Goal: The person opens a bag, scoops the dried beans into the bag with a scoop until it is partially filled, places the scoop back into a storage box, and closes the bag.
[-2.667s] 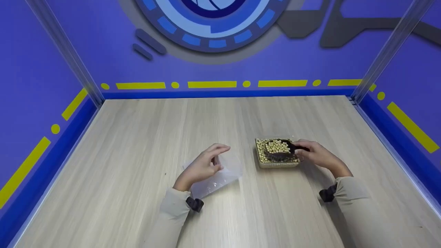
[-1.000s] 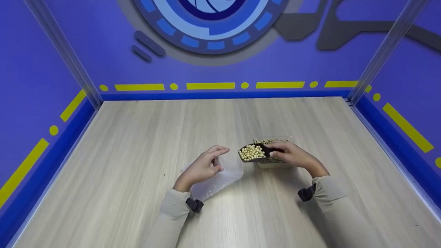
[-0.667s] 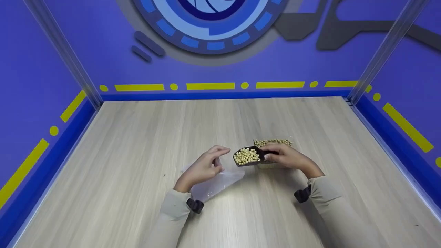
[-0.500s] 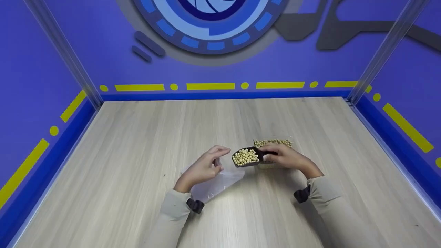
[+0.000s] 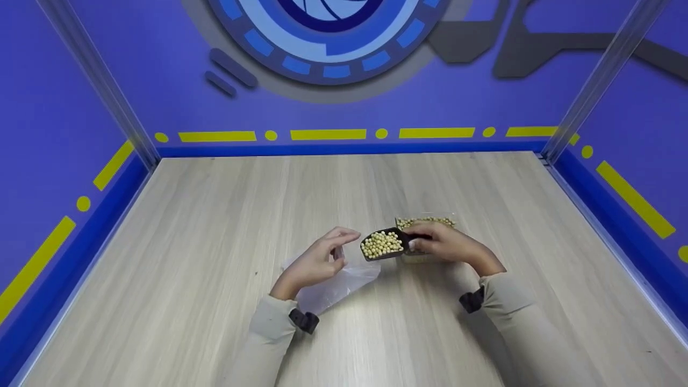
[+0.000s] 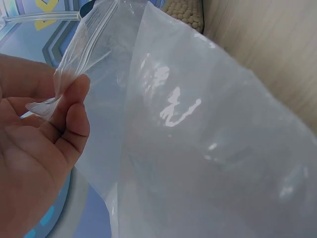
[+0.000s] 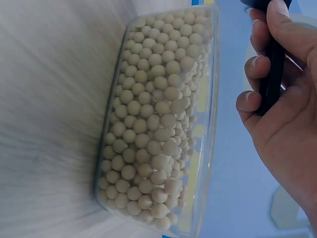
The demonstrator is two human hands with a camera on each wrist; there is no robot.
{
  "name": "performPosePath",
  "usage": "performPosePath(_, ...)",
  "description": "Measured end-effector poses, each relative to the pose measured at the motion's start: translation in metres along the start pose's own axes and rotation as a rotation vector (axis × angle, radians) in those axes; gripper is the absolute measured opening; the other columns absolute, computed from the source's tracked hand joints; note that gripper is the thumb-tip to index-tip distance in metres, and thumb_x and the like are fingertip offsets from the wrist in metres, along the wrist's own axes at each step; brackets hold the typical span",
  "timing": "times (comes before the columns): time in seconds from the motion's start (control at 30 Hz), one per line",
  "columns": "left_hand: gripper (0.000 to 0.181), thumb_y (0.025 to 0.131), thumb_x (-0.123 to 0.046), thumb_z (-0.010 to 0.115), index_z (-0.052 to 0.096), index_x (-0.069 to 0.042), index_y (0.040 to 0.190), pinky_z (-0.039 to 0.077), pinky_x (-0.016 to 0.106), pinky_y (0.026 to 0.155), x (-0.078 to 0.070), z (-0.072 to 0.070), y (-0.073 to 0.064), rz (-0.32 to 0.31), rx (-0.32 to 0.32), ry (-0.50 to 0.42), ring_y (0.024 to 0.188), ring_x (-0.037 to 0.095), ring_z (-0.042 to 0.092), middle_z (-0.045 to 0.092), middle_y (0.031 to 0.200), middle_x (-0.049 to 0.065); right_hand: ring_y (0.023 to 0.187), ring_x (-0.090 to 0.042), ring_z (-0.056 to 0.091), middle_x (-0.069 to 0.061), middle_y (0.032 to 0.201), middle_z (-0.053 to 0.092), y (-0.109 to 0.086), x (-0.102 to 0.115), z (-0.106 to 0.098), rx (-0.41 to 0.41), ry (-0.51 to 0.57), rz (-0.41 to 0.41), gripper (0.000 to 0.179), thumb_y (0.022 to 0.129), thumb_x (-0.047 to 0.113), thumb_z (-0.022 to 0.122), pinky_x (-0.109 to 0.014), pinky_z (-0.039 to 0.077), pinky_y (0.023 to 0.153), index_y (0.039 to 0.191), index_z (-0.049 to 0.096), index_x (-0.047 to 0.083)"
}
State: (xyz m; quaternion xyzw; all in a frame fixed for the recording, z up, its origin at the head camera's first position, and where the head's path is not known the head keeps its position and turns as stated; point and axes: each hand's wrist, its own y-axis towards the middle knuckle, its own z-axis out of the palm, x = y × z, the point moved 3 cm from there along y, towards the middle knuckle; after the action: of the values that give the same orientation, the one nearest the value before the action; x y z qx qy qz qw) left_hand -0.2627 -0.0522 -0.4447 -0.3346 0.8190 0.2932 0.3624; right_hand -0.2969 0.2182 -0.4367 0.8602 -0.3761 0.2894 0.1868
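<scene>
My right hand point(image 5: 443, 242) grips the handle of a black scoop point(image 5: 406, 244), its bowl heaped with small round yellowish beans point(image 5: 381, 244). The bowl points left, its front edge close to my left fingertips and over the far part of a clear plastic zip bag point(image 5: 333, 287). My left hand point(image 5: 317, 260) pinches the bag's zip edge; in the left wrist view the film is gathered between thumb and curled fingers, with the bag point(image 6: 198, 134) hanging open-mouthed beside it. Behind and below my right hand stands a clear container point(image 7: 210, 124) of the same beans, partly hidden in the head view.
The light wood table point(image 5: 242, 204) is enclosed by blue panels point(image 5: 484, 102) at the back and both sides. Black wrist cameras point(image 5: 305, 321) are strapped over both sleeves.
My right hand has lifted the full scoop out of the bean container and carried it left to the bag's mouth, slowing to small shifts recently. My left hand has stayed nearly still on the bag.
</scene>
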Motion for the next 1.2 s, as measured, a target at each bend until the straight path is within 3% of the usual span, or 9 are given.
performPosePath(0.3,0.053,0.088,0.011,0.053,0.047,0.001,0.140,0.039,0.022,0.071,0.001,0.000,-0.001,-0.014,0.017,-0.077,0.079,0.010,0.044,0.048,0.138,0.015,0.110,-0.028,0.058,-0.013,0.120,0.065,0.000,0.003,-0.004,0.020,-0.045,-0.023,0.029,0.095,0.017,0.059,-0.044,0.046,0.093,0.120,0.065,0.004)
performPosePath(0.87,0.053,0.087,0.011,0.053,0.049,0.000,0.138,0.039,0.021,0.071,0.003,0.001,0.000,-0.005,0.014,-0.086,0.079,0.008,0.044,0.050,0.137,0.013,0.114,-0.035,0.058,-0.017,0.121,0.064,0.003,0.012,-0.009,0.050,-0.119,-0.018,0.031,0.095,0.015,0.058,-0.050,0.045,0.096,0.121,0.064,0.000)
performPosePath(1.2,0.051,0.087,0.009,0.055,0.049,0.002,0.138,0.039,0.020,0.071,0.003,0.001,0.000,-0.012,0.017,-0.086,0.079,0.008,0.045,0.050,0.137,0.015,0.109,-0.032,0.061,-0.015,0.117,0.066,0.004,0.011,-0.009,0.052,-0.132,-0.030,0.030,0.094,0.014,0.060,-0.048,0.048,0.092,0.121,0.065,0.001)
